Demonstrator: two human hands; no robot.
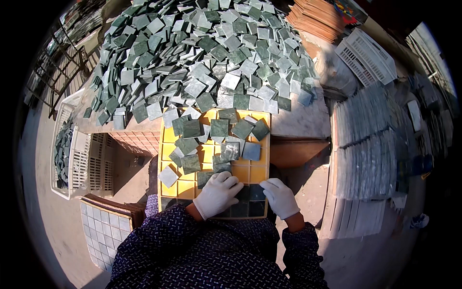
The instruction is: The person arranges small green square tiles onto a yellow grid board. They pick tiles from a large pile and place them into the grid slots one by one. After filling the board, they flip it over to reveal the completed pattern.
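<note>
**Gloved hands at the near end of a yellow tile grid**

Both hands wear white gloves and rest on the near rows of a yellow grid tray [168, 137] that lies in front of the person. The left hand [217, 193] lies palm down, fingers loosely curled over the dark green tiles already seated in the grid [250, 208]; its grip is not clamped on anything that can be seen. The right hand [280, 197] sits just beside it, fingertips pressed on the same dark row near the tray's right edge; whether it pinches a tile cannot be told.

Loose green and grey square tiles [219, 127] lie scattered over the far half of the tray. Beyond them a large heap of the same tiles [202, 53] covers the desk. To the left stands a white plastic crate [89, 164], and below it a sheet of pale mosaic tiles [103, 226]. Stacks of pale sheets [365, 144] stand at the right, with another white crate [368, 58] beyond them.
</note>
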